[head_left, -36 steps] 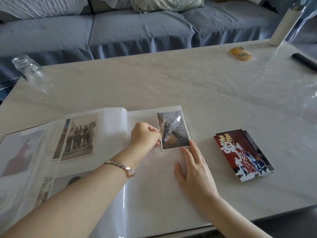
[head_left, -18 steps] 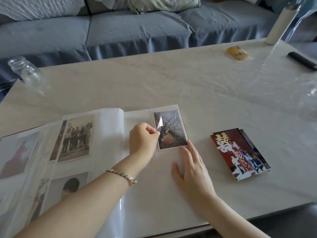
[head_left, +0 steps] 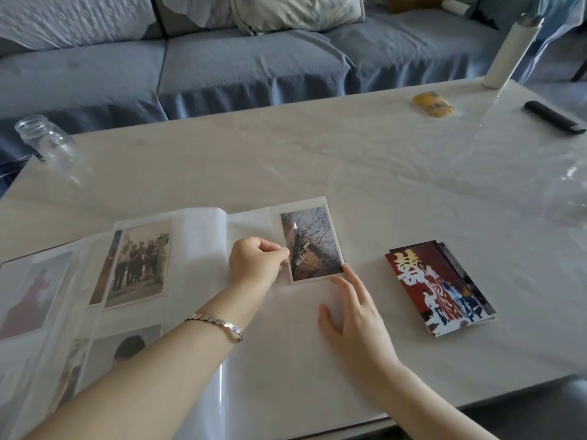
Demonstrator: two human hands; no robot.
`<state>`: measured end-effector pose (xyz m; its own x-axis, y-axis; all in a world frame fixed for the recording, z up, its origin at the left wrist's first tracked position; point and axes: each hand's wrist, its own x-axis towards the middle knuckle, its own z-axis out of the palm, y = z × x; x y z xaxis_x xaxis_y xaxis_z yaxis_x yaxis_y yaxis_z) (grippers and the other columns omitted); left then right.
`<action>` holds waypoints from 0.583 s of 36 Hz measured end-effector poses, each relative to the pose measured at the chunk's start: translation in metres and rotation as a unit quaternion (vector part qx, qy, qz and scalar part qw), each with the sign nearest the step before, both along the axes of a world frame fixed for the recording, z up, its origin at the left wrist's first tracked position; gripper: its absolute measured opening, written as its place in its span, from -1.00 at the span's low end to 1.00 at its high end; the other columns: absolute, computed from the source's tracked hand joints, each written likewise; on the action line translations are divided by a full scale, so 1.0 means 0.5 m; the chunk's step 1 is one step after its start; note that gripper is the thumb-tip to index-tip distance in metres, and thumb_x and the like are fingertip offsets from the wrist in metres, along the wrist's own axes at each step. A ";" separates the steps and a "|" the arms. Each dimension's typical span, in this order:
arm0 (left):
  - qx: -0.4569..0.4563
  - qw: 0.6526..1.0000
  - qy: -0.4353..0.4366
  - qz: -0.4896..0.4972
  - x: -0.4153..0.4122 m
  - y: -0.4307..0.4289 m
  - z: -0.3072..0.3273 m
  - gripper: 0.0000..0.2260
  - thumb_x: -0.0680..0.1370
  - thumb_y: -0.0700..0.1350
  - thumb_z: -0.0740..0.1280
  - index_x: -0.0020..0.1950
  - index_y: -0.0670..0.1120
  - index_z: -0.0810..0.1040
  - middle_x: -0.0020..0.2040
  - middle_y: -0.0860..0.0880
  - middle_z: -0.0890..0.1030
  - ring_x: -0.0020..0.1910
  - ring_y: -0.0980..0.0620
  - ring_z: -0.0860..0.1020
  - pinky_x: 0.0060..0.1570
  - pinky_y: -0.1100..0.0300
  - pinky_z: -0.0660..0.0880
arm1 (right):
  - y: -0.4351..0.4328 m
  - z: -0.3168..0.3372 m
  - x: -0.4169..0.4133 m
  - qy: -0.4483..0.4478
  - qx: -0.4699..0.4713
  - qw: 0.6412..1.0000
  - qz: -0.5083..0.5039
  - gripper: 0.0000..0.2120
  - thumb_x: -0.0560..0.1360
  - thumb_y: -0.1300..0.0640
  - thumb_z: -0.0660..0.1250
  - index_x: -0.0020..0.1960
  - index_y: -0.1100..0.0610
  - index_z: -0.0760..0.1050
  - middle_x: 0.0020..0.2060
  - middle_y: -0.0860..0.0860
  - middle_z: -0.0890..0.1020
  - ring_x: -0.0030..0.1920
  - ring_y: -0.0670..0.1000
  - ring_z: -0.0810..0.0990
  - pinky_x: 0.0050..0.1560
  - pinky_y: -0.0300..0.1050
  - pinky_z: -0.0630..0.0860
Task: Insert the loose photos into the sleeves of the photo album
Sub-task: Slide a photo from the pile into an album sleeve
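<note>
The open photo album (head_left: 270,338) lies at the near left of the table, with several photos in its left-hand sleeves. A photo of bare trees (head_left: 313,244) sits at the top of the right page, under or partly in the clear sleeve. My left hand (head_left: 255,263) pinches the sleeve film or the photo's left edge; I cannot tell which. Resting flat on the page just below the photo is my right hand (head_left: 355,315), its fingertips touching the photo's lower right corner. To the right of the album lies a small stack of loose photos (head_left: 440,285), a red one on top.
On the white table (head_left: 317,160) a clear glass jar (head_left: 47,142) stands at the far left corner. A yellow packet (head_left: 432,104), a white bottle (head_left: 511,50) and a black remote (head_left: 552,116) are at the far right. A blue sofa (head_left: 254,65) lies beyond.
The tree photo and both hands have kept nearly the same places on the right page. My left hand's fingertips have shifted slightly along the photo's left edge.
</note>
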<state>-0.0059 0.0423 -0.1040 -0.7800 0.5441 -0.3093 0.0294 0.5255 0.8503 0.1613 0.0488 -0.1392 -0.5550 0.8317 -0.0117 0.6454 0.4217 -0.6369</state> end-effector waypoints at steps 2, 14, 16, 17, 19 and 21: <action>0.013 0.999 -0.037 0.007 -0.008 0.001 -0.001 -0.85 0.39 -0.29 0.46 -0.32 -0.14 0.54 -0.46 0.02 0.61 -0.40 0.02 0.57 -0.05 0.06 0.60 | 0.010 0.007 0.011 0.017 0.018 1.000 -0.006 -0.62 0.41 0.07 0.22 0.19 0.15 0.52 0.31 0.05 0.46 0.25 0.08 0.49 0.23 -0.21 0.26; -0.020 0.984 0.135 -0.114 0.002 -0.008 0.005 -0.66 0.46 -0.30 0.32 0.19 -0.07 0.40 0.02 0.01 0.46 -0.11 0.04 0.50 -0.17 0.27 0.33 | 0.122 0.079 0.120 -0.308 0.046 0.944 -0.114 -0.44 0.57 -0.10 0.16 0.46 0.14 0.13 0.38 0.17 0.30 0.43 0.14 0.21 0.38 -0.04 0.17; -0.011 0.979 0.159 -0.129 0.008 -0.017 0.008 -0.70 0.47 -0.30 0.31 0.17 -0.08 0.43 0.08 -0.01 0.43 -0.12 0.07 0.47 -0.18 0.32 0.30 | 0.128 0.084 0.127 -0.336 0.048 0.935 -0.106 -0.51 0.57 -0.09 0.15 0.40 0.14 0.22 0.22 0.07 0.47 0.28 0.08 0.41 0.21 -0.11 0.32; 0.000 0.977 0.164 -0.137 0.010 -0.021 0.009 -0.73 0.47 -0.30 0.31 0.14 -0.08 0.44 0.09 -0.01 0.44 -0.12 0.08 0.47 -0.20 0.34 0.30 | 0.127 0.087 0.128 -0.350 0.046 0.931 -0.096 -0.57 0.57 -0.07 0.15 0.35 0.13 0.28 0.18 0.04 0.50 0.22 0.05 0.45 0.12 -0.14 0.36; 0.022 0.975 0.164 -0.150 0.012 -0.032 0.012 -0.79 0.47 -0.30 0.30 0.04 -0.07 0.46 0.04 0.00 0.49 -0.14 0.13 0.48 -0.27 0.42 0.32 | 0.124 0.090 0.128 -0.363 0.059 0.927 -0.067 -0.78 0.58 0.01 0.14 0.15 0.09 0.40 0.09 0.02 0.54 0.12 0.03 0.51 -0.07 -0.16 0.36; 0.033 0.975 0.154 -0.154 0.013 -0.042 0.016 -0.83 0.48 -0.31 0.29 -0.07 -0.04 0.48 -0.06 0.05 0.54 -0.17 0.16 0.49 -0.26 0.53 0.34 | 0.118 0.103 0.126 -0.358 0.060 0.929 -0.070 -0.89 0.57 0.13 0.13 -0.12 0.07 0.37 -0.11 0.01 0.57 -0.08 0.07 0.54 -0.24 -0.18 0.31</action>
